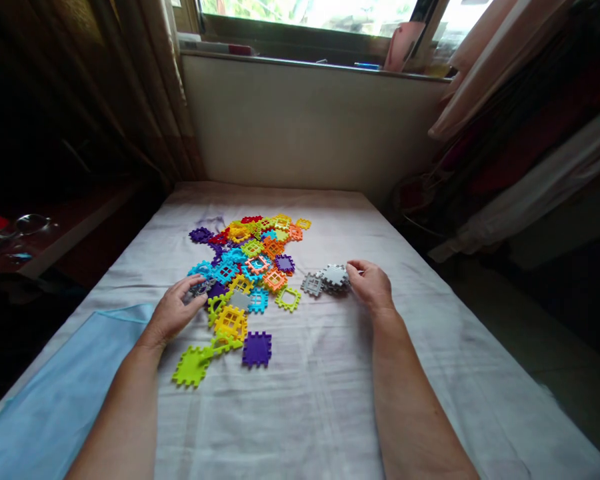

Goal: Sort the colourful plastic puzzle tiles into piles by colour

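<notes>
Interlocking plastic tiles with notched edges lie in a loose, many-coloured pile (253, 249). At the pile's left edge, my left hand (173, 312) has its thumb and fingers around a grey tile (199, 287). To the right of the pile, apart from it, my right hand (371, 285) pinches the edge of a solid grey tile (335, 274) that lies over other grey ones. A grey window-patterned tile (312, 284) sits just left of these. Closer to me are a purple solid tile (257, 349) and a lime-green solid tile (191, 367).
A white sheet (310, 413) covers the surface under the tiles. Light-blue cloth (65, 380) lies at the left. A pale wall (305, 123) rises at the back below a windowsill with a pink cup (403, 47). Clothes (510, 60) hang at the right.
</notes>
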